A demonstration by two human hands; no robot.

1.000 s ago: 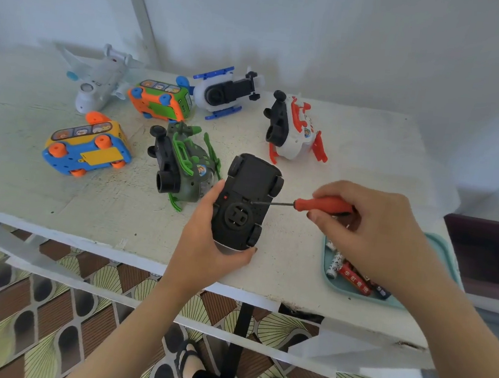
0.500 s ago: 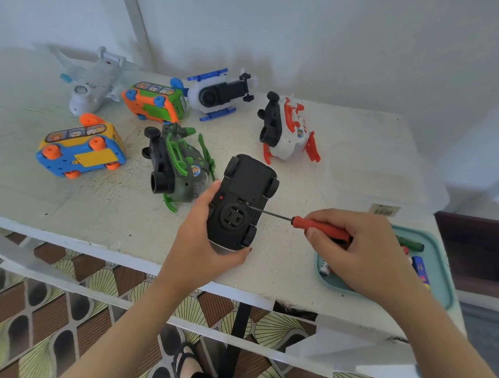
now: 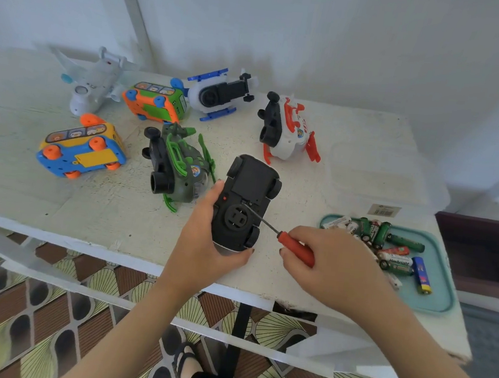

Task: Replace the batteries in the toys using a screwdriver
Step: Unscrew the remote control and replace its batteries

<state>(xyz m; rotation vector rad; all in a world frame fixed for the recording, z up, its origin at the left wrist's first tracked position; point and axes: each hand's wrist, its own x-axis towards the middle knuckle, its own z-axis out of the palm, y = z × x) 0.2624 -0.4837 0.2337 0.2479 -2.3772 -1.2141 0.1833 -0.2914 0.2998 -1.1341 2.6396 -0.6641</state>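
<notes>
My left hand (image 3: pixel 202 242) cups the black toy car (image 3: pixel 249 195) from its near end, close to the front edge of the bench (image 3: pixel 56 199). The car lies belly up, wheels in the air, its length pointing away from me. My thumb runs along its left side and my fingers (image 3: pixel 247 252) are curled round the near end, so the grip is closed on the car. Whether it rests on the bench or is lifted a little, I cannot tell.

My right hand (image 3: pixel 335 265) pinches the red handle of the screwdriver (image 3: pixel 295 250), fingers curled tight round it. The thin shaft slants up and to the left, its tip touching the car's underside at the near edge of the flat cover, just above the round hub.

To my right a teal tray (image 3: pixel 442 304) sits near the bench corner, with loose batteries (image 3: pixel 390 246) heaped in its far half, mostly green. One blue and yellow battery lies by itself towards the right rim.

Just left of the car the green helicopter (image 3: pixel 179 169) lies on its side, near my thumb. Further left is the blue and yellow bus (image 3: pixel 83 149), tipped over with its orange wheels showing. Along the back stand the white plane (image 3: pixel 96 80), the orange and green bus (image 3: pixel 155 102) and the white and blue helicopter (image 3: pixel 218 93), with the white and red helicopter (image 3: pixel 288 131) to their right, beyond the car
</notes>
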